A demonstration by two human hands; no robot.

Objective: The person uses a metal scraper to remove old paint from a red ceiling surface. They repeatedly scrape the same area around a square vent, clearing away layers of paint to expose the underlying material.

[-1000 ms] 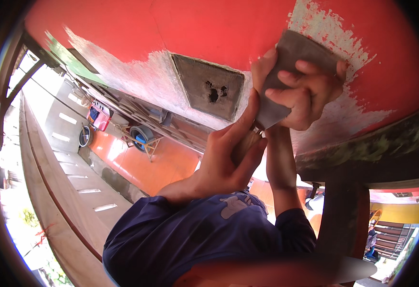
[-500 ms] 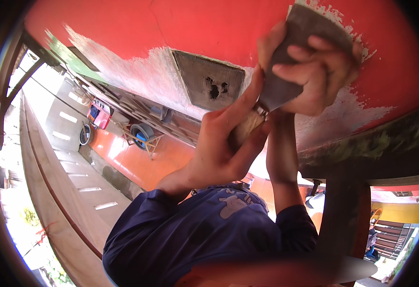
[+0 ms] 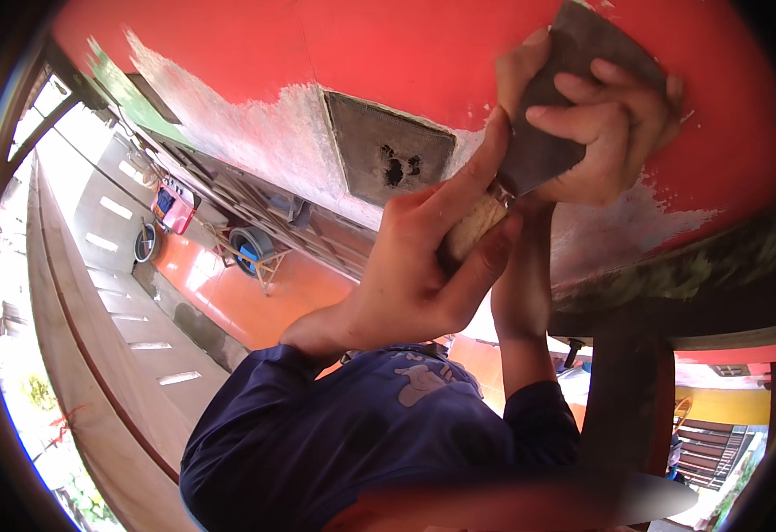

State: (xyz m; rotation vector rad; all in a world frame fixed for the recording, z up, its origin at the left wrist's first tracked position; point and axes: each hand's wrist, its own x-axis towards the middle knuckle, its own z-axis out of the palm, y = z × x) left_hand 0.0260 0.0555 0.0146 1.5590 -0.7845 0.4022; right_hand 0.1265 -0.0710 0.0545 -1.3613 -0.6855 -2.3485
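Observation:
A putty knife (image 3: 543,133) with a wide dark metal blade and a light wooden handle (image 3: 475,232) is held up against the red painted wall (image 3: 388,44). Around the handle my left hand (image 3: 423,266) is closed, its index finger stretched along toward the blade. My right hand (image 3: 614,137) grips the blade, several fingers bent across its face. The blade's far edge lies near or on the red paint; whether it touches cannot be made out. Below the red area runs a ragged whitish patch (image 3: 273,133) of bare wall.
A dark four-sided panel (image 3: 388,146) with a jagged hole is set in the wall left of my hands. A dark beam (image 3: 681,275) and post (image 3: 623,399) stand at the right. Farther off are a tub (image 3: 248,250) and an orange floor (image 3: 304,297).
Both hands and the putty knife have shifted slightly right and down in the picture. Less of the whitish ragged edge shows around the blade's tip. Both grips look the same.

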